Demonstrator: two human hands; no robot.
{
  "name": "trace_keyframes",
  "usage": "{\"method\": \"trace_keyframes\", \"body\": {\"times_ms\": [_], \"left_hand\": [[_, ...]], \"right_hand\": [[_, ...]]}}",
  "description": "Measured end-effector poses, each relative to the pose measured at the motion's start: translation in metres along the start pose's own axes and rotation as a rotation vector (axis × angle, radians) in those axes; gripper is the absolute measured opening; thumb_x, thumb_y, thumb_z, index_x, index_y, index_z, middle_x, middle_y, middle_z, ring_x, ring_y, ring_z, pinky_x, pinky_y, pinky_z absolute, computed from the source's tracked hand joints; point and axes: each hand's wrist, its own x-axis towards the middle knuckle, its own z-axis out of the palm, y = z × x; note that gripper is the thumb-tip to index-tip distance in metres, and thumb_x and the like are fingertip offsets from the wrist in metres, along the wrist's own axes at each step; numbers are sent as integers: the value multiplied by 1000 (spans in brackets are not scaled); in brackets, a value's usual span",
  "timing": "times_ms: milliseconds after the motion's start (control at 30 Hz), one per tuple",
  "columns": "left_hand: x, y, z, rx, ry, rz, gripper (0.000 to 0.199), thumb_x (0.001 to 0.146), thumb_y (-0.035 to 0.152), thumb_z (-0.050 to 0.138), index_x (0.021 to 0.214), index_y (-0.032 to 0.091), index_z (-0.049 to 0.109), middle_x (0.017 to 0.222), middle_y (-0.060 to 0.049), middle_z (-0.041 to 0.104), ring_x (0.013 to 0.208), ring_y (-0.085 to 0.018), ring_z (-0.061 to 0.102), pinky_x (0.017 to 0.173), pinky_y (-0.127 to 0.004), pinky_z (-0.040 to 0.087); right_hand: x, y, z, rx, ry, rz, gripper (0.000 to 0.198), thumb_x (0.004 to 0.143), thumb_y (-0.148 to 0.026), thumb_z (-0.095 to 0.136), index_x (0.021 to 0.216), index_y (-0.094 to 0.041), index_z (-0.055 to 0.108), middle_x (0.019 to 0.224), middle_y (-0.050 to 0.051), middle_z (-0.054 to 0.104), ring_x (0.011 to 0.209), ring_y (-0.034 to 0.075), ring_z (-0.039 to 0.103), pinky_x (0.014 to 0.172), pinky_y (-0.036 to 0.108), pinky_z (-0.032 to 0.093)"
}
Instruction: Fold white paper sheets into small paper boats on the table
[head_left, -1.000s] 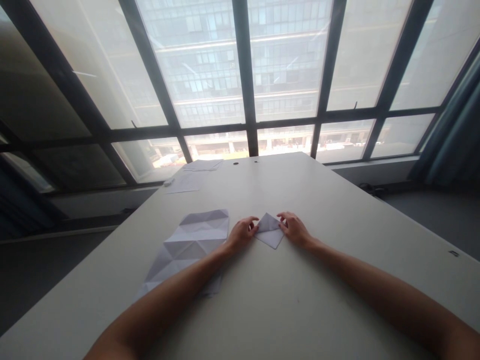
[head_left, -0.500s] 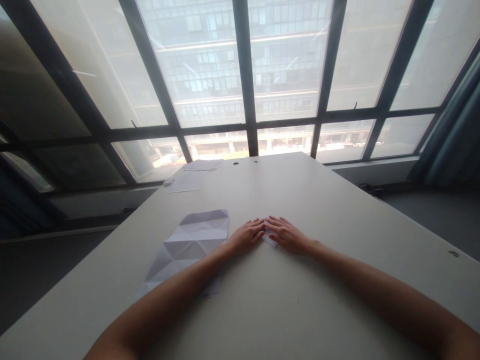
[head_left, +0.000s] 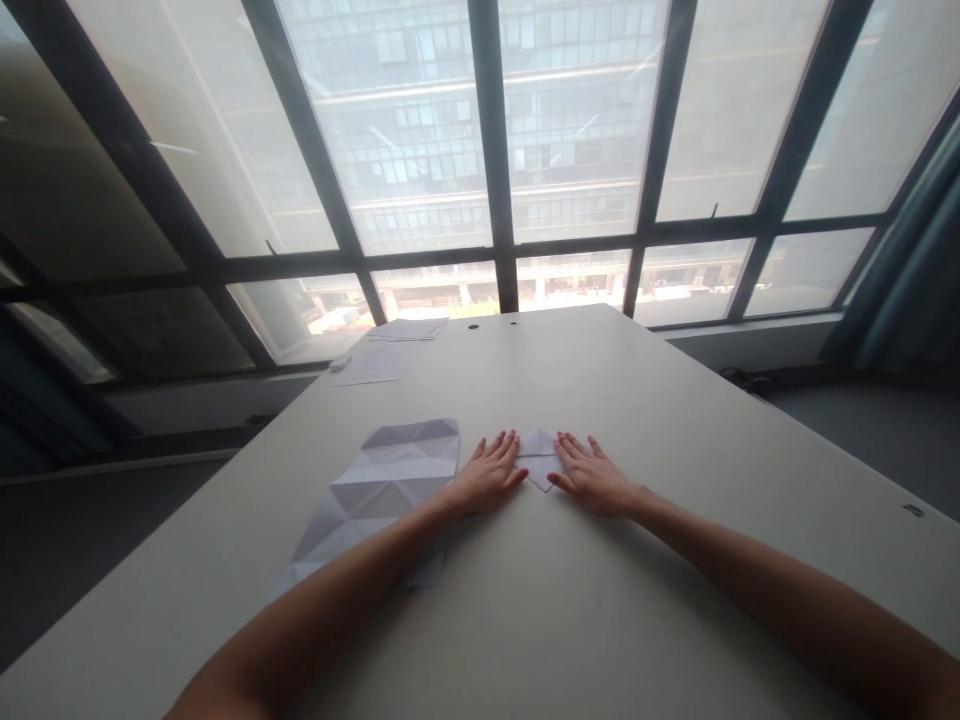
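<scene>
The left hand [head_left: 491, 474] and right hand [head_left: 592, 477] have drawn apart: half a second ago they nearly met over the folded paper [head_left: 540, 464], hiding most of it, and now its middle shows between them. This looks like an outward pressing stroke, the fold seemingly flattened. Both hands rest palm-down at the paper's left and right corners, fingers straight and slightly spread, pinching nothing. The folded paper lies just below the centre of the frame: small, white, roughly diamond-shaped, with a straight line across it and a point at the bottom. The tabletop [head_left: 517, 610] is pale and smooth. Left of centre, a creased sheet [head_left: 405, 460] shows triangular facets; flat papers [head_left: 369, 367] lie farther toward the upper left.
</scene>
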Motion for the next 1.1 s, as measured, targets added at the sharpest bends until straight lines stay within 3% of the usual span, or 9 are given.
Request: {"method": "trace_keyframes", "body": {"times_ms": [233, 300, 400, 533, 667, 833, 1000, 1100], "left_hand": [[2, -6, 6, -175, 194, -204, 63, 98, 34, 28, 148, -5, 25, 155, -24, 25, 147, -28, 18, 119, -43, 20], [2, -5, 1, -259, 313, -226, 60, 95, 24, 30, 150, -1, 24, 155, -21, 28, 145, -24, 25, 119, -39, 24], [2, -2, -7, -297, 422, -73, 58, 94, 19, 30, 152, 14, 27, 156, -8, 32, 144, -17, 27, 119, -36, 24], [3, 3, -10, -205, 215, 131, 52, 100, 32, 31, 150, 21, 32, 155, -5, 33, 145, -18, 24, 120, -41, 20], [3, 3, -5, -120, 45, 104, 54, 102, 42, 27, 151, 20, 30, 157, -9, 27, 146, -21, 22, 118, -46, 18], [2, 3, -5, -103, 40, 61, 55, 102, 41, 26, 152, 19, 29, 158, -8, 25, 147, -19, 20, 119, -43, 16], [2, 4, -6, -114, 54, 43, 57, 100, 44, 31, 150, 18, 32, 158, -8, 26, 147, -18, 21, 119, -40, 16], [3, 5, -7, -130, 57, 30, 57, 99, 44, 33, 150, 19, 32, 157, -8, 27, 146, -18, 22, 119, -39, 15]], "right_hand": [[1, 0, 2, 9, -10, 41, 85, 94, -67, 12, 154, -7, 17, 160, 17, 12, 149, 27, 4, 118, 52, 3], [2, -1, 2, 12, -7, 44, 83, 95, -65, 13, 154, -7, 17, 160, 17, 11, 149, 27, 4, 118, 52, 3], [3, -1, 3, 16, 0, 47, 80, 96, -63, 14, 154, -7, 17, 160, 16, 12, 149, 26, 5, 118, 52, 2], [4, -3, 2, 10, 4, 51, 76, 97, -58, 17, 154, -9, 17, 160, 15, 12, 149, 25, 5, 117, 52, 2], [1, -8, 2, -49, 22, 127, 77, 97, -57, 19, 153, -4, 20, 160, 18, 13, 149, 28, 4, 115, 56, -5], [-2, -12, 9, -107, 72, 326, 77, 97, -54, 23, 148, 4, 28, 156, 28, 20, 147, 35, 8, 113, 60, -5], [6, 1, 14, 8, 210, 367, 62, 96, -30, 22, 152, -2, 21, 156, 23, 24, 147, 33, 16, 115, 57, 10], [13, 18, 6, 84, 338, 395, 66, 91, -17, 24, 155, -9, 12, 154, 16, 33, 145, 29, 23, 116, 52, 15]]}}
